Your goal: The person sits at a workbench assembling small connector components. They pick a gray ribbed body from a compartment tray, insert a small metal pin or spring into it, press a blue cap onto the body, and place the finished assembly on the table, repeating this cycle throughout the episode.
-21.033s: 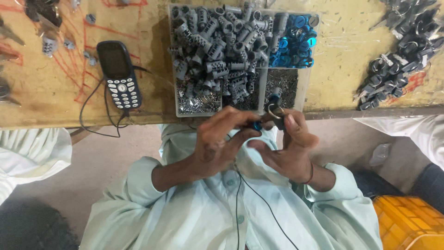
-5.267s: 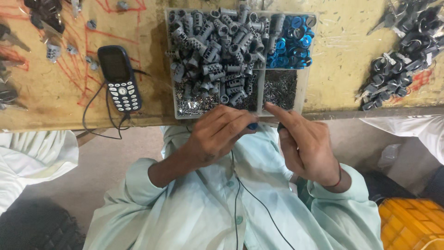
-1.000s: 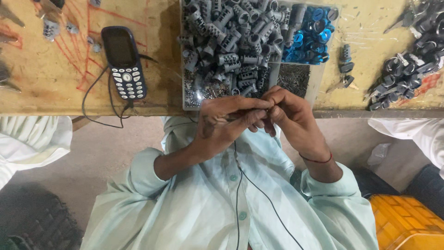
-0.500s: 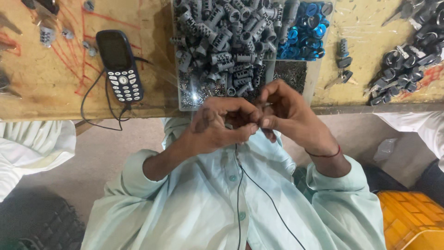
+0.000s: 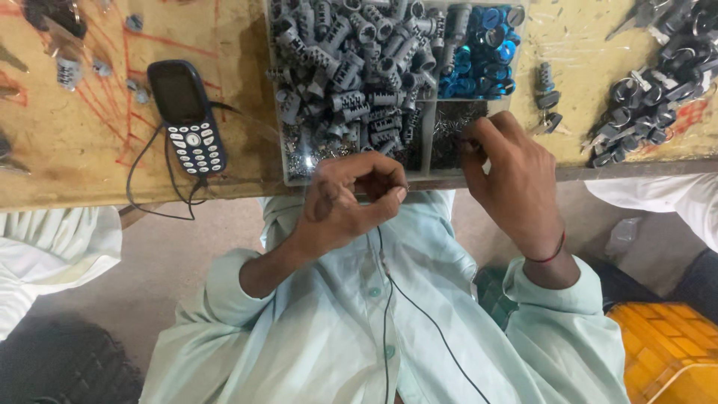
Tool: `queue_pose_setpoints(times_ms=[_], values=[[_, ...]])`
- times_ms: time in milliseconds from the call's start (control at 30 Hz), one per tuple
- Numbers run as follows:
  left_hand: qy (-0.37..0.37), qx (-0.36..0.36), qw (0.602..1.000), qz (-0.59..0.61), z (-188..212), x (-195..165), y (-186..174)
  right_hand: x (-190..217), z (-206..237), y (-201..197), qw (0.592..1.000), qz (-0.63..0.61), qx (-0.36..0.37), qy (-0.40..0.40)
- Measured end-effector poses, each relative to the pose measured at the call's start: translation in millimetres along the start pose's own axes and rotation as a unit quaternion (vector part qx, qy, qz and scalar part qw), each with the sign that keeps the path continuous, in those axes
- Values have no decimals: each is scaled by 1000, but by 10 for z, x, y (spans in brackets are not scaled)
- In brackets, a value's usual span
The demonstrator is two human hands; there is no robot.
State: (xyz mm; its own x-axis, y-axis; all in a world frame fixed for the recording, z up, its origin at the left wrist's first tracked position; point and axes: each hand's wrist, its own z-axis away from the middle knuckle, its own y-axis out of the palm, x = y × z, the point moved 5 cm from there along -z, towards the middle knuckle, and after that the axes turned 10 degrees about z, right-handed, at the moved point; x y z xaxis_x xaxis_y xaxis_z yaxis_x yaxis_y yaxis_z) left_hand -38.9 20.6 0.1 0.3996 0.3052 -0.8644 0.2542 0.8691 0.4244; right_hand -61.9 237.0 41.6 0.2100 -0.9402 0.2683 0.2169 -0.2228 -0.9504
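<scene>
My left hand (image 5: pixel 350 196) is curled just below the table edge, its thumb and fingertips pinched on a small part that the fingers mostly hide. My right hand (image 5: pixel 511 173) reaches over the edge into the clear compartment tray (image 5: pixel 293 168). Its fingertips are down in the compartment of tiny dark metal bits (image 5: pixel 451 129); whether they pinch anything is hidden. The big compartment holds several grey lock cylinders (image 5: pixel 351 71), and another holds blue rings (image 5: pixel 481 61).
A dark keypad phone (image 5: pixel 183 114) with a black cable lies left on the wooden table (image 5: pixel 82 161). Two loose grey parts (image 5: pixel 547 97) and a pile of dark assembled parts (image 5: pixel 651 105) lie to the right. An earphone wire (image 5: pixel 389 299) hangs on my shirt. A yellow crate (image 5: pixel 669 352) and other people's white sleeves flank me.
My hands have come apart. The right hand moved up and right into the compartment of small bits. The left hand stayed below the tray, still curled on the part.
</scene>
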Motion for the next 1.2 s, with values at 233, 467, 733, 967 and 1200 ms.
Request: queue_pose_setpoints(times_ms=[233,467,733,967,1200], values=[[-17,-11,999,-36,46,-28,35,202,15,-24,787,-606,64,102],[-67,29,974,214,35,141,143,495,226,31,929,-366,-43,-24],[-55,95,985,135,78,-12,153,407,264,-86,926,-376,33,-26],[24,84,995,49,114,-153,158,432,265,-65,898,-440,27,-4],[7,92,991,99,120,-101,159,471,236,-99,929,-368,22,-34]])
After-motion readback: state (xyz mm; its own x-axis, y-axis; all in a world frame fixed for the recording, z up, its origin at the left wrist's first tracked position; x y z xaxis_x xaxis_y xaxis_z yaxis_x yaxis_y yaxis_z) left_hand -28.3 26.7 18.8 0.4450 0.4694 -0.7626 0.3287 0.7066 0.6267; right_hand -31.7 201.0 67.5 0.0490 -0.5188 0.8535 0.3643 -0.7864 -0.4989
